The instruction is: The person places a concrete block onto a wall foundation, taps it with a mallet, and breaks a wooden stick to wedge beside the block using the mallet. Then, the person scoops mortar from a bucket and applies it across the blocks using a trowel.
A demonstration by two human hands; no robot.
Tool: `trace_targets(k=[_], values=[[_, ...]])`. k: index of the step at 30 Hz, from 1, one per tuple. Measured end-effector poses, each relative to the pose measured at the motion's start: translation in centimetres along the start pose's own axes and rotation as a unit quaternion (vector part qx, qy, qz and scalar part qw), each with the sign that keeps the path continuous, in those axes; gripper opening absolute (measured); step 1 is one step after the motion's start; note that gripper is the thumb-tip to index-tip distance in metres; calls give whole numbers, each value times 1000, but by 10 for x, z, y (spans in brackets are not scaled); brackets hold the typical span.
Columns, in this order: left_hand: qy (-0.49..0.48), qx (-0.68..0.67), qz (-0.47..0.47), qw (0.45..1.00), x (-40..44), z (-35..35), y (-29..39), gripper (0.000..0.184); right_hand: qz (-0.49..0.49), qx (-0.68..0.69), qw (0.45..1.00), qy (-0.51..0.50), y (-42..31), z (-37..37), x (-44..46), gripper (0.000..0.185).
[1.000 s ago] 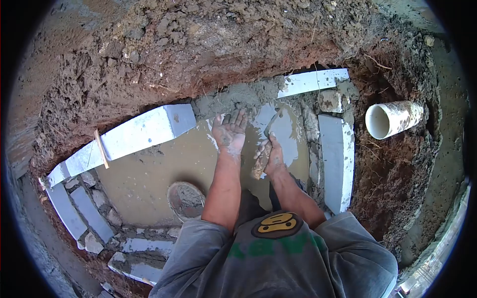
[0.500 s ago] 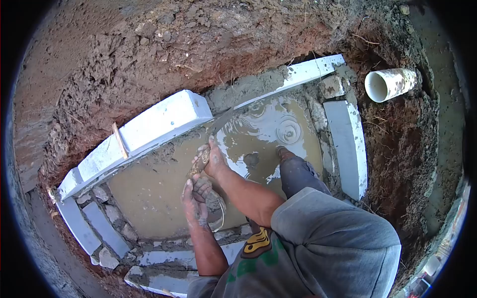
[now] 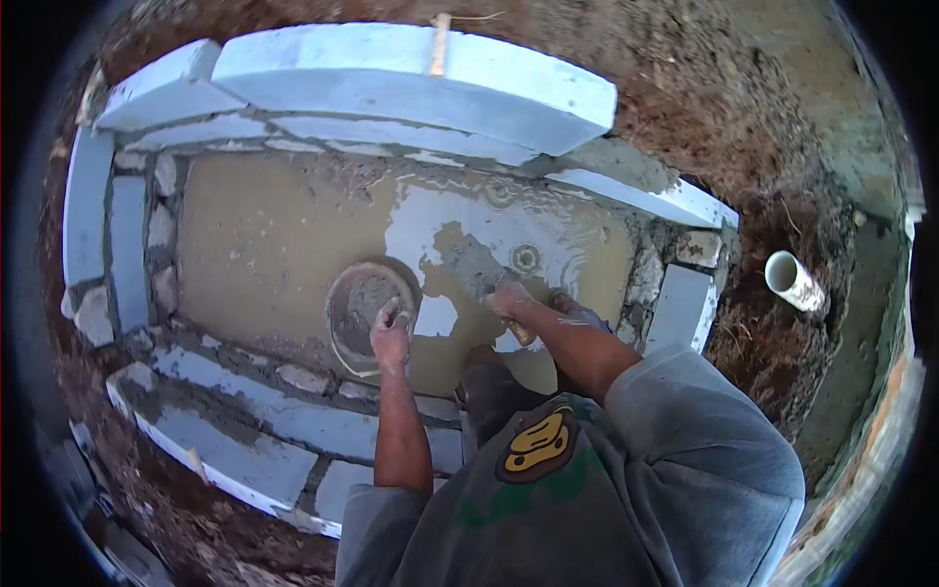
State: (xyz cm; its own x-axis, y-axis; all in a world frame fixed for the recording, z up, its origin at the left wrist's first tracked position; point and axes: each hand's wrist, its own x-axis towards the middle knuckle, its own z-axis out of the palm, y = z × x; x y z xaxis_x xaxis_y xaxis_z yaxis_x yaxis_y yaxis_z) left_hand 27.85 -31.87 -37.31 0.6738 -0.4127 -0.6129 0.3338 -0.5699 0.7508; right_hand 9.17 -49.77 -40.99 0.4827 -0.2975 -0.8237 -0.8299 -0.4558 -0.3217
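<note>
L hand (image 3: 390,338) at bucket (image 3: 364,311), trowel (image 3: 476,266) in R hand (image 3: 509,298)

Murky brown water (image 3: 254,264) covers the pit floor, where a round bucket (image 3: 335,318) of grey mortar (image 3: 364,296) sits near the small stones (image 3: 303,379) and pale blocks (image 3: 284,407) lining the lower edge.
</note>
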Motion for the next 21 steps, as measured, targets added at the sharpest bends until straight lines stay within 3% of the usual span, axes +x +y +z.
trace_targets(k=[1,2,4,5,7,10,11,13,14,15,18,20,21], values=[[51,36,-12,998,1,-17,-9,39,52,15,998,9,-18,-7,-9,47],[94,-71,-49,992,6,-33,-34,40,50,-12,998,-28,-55,-34,-34,49],[189,-76,-140,969,-9,-69,-24,41,-62,-131,989,-26,-45,5,8,47],[248,-72,-126,958,-6,-87,-58,44,-124,-174,977,-15,-49,18,27,47],[333,-51,-88,937,17,-99,-141,51,-146,-294,944,-34,-104,6,31,41],[469,46,-104,876,26,-105,-220,51,-174,-427,887,-9,-168,8,65,33],[437,-38,-157,885,0,-122,-157,56,-189,-462,867,6,-187,15,83,30],[492,-89,-165,850,30,-108,-250,56,-251,-543,799,58,-228,31,114,28],[490,-121,-182,844,35,-103,-271,55,-240,-532,811,36,-245,42,136,28],[489,-152,-198,836,40,-100,-291,55,-228,-520,823,18,-263,52,159,28],[415,-250,-279,829,52,-100,-305,51,-150,-653,739,-64,-327,86,199,27],[374,-271,-347,816,74,-89,-341,44,-171,-639,750,-25,-333,119,242,24],[383,-314,-317,809,82,-89,-345,44,-182,-628,757,-4,-340,133,249,23]])
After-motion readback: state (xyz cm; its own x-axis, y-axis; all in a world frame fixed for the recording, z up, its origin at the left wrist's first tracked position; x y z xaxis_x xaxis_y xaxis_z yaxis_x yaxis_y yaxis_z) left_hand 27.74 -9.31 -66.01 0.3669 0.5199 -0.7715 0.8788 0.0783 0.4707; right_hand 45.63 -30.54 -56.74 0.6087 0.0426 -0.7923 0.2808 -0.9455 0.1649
